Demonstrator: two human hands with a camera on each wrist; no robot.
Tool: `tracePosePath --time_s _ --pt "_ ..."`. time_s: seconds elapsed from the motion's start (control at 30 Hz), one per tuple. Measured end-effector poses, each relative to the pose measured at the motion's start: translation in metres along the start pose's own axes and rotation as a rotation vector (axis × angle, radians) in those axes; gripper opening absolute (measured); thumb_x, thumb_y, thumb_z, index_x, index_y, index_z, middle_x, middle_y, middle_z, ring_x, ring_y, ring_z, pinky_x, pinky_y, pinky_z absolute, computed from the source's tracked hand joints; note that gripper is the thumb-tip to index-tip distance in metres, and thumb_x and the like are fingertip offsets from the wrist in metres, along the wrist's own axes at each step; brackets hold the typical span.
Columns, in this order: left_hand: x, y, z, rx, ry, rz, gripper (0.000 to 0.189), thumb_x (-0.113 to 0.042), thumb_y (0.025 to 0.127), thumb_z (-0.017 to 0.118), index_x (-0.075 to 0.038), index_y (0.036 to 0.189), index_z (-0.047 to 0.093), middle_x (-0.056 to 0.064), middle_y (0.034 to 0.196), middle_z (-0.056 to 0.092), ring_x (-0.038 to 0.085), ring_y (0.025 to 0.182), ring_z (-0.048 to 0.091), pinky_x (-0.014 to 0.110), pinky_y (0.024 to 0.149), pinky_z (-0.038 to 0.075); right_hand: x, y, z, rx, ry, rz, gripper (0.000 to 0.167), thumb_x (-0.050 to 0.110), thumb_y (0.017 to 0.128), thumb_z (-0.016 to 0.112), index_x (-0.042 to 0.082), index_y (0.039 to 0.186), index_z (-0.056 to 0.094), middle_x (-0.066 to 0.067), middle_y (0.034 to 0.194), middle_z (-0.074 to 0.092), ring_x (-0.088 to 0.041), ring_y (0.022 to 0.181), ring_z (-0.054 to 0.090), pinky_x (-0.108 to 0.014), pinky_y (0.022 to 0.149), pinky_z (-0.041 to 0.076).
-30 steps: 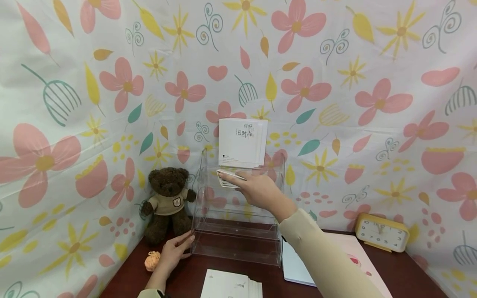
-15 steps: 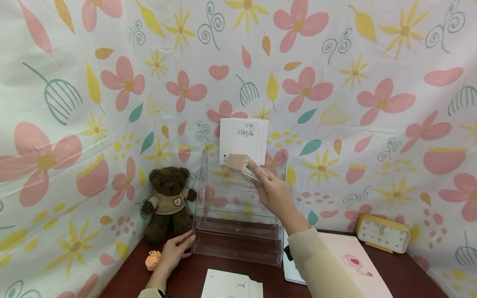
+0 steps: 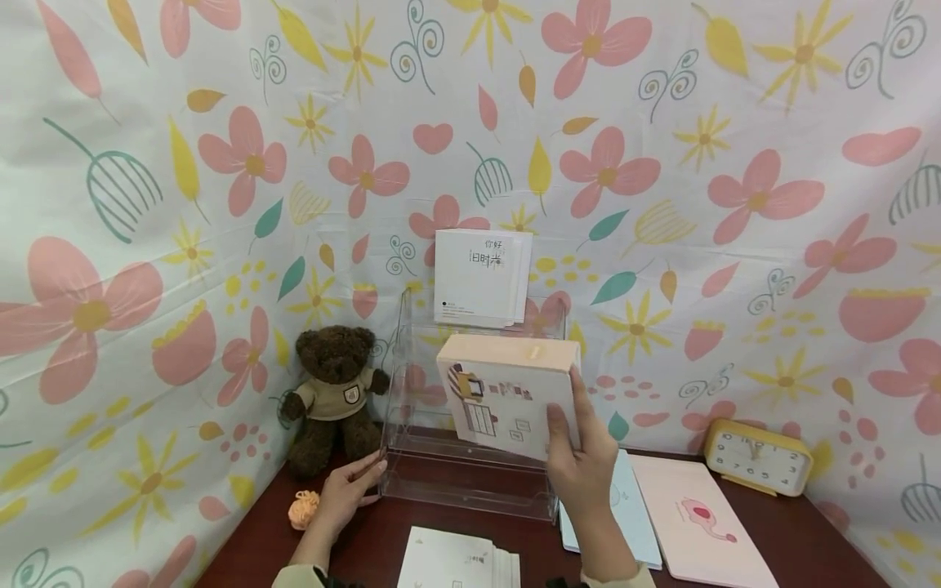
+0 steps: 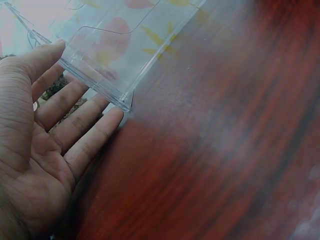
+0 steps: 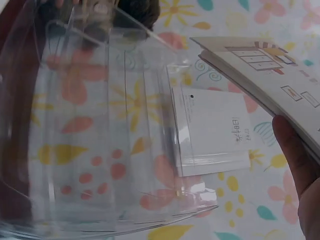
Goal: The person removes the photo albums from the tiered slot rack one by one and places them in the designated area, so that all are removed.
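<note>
My right hand grips a stack of small books, thumb on the drawing-printed white face and fingers at its right edge. The beige top of the stack faces up, and it is held in front of a clear acrylic rack. Straight fingers of my left hand touch the rack's lower left side; the left wrist view shows the fingertips at its transparent wall. White books with black lettering stand staggered on the rack's top tier, also visible in the right wrist view. More white books lie at the table's front.
A brown teddy bear sits left of the rack, with an orange yarn ball near the left hand. To the right lie a blue notebook and a pink one. A yellow clock stands behind them against the flowered cloth.
My right hand has drawn the stack of books back from the rack, down and nearer, turning its drawing-printed face toward the head camera. The left hand stays at the rack's side.
</note>
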State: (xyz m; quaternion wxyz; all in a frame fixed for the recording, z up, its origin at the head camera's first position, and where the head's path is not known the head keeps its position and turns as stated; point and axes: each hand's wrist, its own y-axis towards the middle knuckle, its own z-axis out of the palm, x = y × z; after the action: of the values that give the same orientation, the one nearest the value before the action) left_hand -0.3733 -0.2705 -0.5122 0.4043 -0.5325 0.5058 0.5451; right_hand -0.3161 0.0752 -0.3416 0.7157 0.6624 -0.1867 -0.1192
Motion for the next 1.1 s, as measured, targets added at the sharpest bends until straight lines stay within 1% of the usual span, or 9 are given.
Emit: tracePosePath --time_s 0.1,0.23,0.33,0.47,0.57,0.77,0.87,1.0,1.1 --pt "0.0 0.002 -0.001 0.002 -0.004 0.009 0.062 -0.047 0.089 0.075 -0.014 0.139 0.063 0.018 0.141 0.058 0.036 0.123 0.06 0.044 0.081 0.063 0.002 -0.007 -0.006 -0.001 0.039 0.061 0.054 -0.012 0.093 0.062 -0.009 0.145 0.047 -0.024 0.112 0.071 -0.005 0.102 0.069 -0.016 0.076 0.058" --pt "0.0 0.003 0.0 0.003 -0.01 0.016 0.061 -0.047 0.089 0.075 -0.014 0.139 0.064 0.016 0.141 0.058 0.036 0.123 0.061 0.043 0.082 0.063 0.004 -0.009 -0.016 0.05 0.105 0.125 0.06 -0.019 0.091 0.059 -0.007 0.148 0.045 -0.021 0.114 0.071 -0.007 0.1 0.07 -0.019 0.075 0.059" --pt "0.0 0.003 -0.001 -0.004 -0.008 0.025 0.061 -0.046 0.088 0.076 -0.014 0.138 0.064 0.016 0.141 0.058 0.035 0.122 0.061 0.043 0.081 0.063 0.005 -0.01 -0.024 0.092 0.147 0.154 0.062 -0.021 0.09 0.058 -0.006 0.148 0.044 -0.019 0.114 0.072 -0.009 0.097 0.072 -0.021 0.073 0.061" --pt "0.0 0.002 -0.001 -0.009 -0.004 0.034 0.061 -0.046 0.087 0.077 -0.015 0.138 0.064 0.014 0.14 0.059 0.034 0.122 0.061 0.042 0.081 0.063 0.004 -0.012 -0.034 0.143 0.171 0.167 0.062 -0.023 0.089 0.058 -0.007 0.148 0.045 -0.018 0.113 0.072 -0.009 0.094 0.072 -0.022 0.07 0.061" --pt "0.002 0.002 -0.001 -0.007 -0.004 0.027 0.061 -0.046 0.088 0.076 -0.014 0.138 0.064 0.014 0.14 0.059 0.034 0.121 0.062 0.042 0.081 0.063 0.003 -0.013 -0.043 0.165 0.167 0.184 0.063 -0.024 0.088 0.058 -0.007 0.147 0.046 -0.016 0.113 0.073 -0.008 0.093 0.072 -0.022 0.069 0.062" --pt "0.003 0.0 0.0 -0.006 0.0 -0.004 0.063 -0.047 0.088 0.076 -0.013 0.139 0.063 0.016 0.141 0.058 0.035 0.122 0.061 0.042 0.081 0.063 0.001 -0.015 -0.062 0.2 0.112 0.203 0.062 -0.023 0.087 0.06 -0.005 0.146 0.05 -0.013 0.111 0.074 -0.006 0.092 0.072 -0.021 0.068 0.061" --pt "0.002 0.0 0.0 -0.009 -0.006 -0.006 0.063 -0.047 0.087 0.077 -0.013 0.139 0.063 0.017 0.141 0.057 0.035 0.122 0.061 0.042 0.081 0.063 0.0 -0.017 -0.071 0.219 0.092 0.218 0.061 -0.022 0.087 0.06 -0.004 0.145 0.05 -0.01 0.11 0.074 -0.005 0.091 0.072 -0.021 0.067 0.061" --pt "0.002 0.001 0.0 -0.009 -0.006 0.001 0.063 -0.047 0.088 0.076 -0.014 0.139 0.063 0.018 0.141 0.057 0.035 0.121 0.062 0.042 0.081 0.063 -0.002 -0.017 -0.081 0.246 0.071 0.281 0.06 -0.02 0.09 0.06 -0.002 0.146 0.05 0.0 0.111 0.074 -0.004 0.088 0.072 -0.021 0.065 0.062" --pt "0.002 0.002 0.0 -0.006 -0.01 0.008 0.062 -0.046 0.088 0.076 -0.014 0.139 0.063 0.016 0.141 0.058 0.035 0.121 0.062 0.043 0.081 0.063 -0.003 -0.016 -0.086 0.266 0.059 0.336 0.059 -0.017 0.092 0.06 0.001 0.147 0.05 0.008 0.111 0.072 -0.005 0.087 0.072 -0.022 0.065 0.062"
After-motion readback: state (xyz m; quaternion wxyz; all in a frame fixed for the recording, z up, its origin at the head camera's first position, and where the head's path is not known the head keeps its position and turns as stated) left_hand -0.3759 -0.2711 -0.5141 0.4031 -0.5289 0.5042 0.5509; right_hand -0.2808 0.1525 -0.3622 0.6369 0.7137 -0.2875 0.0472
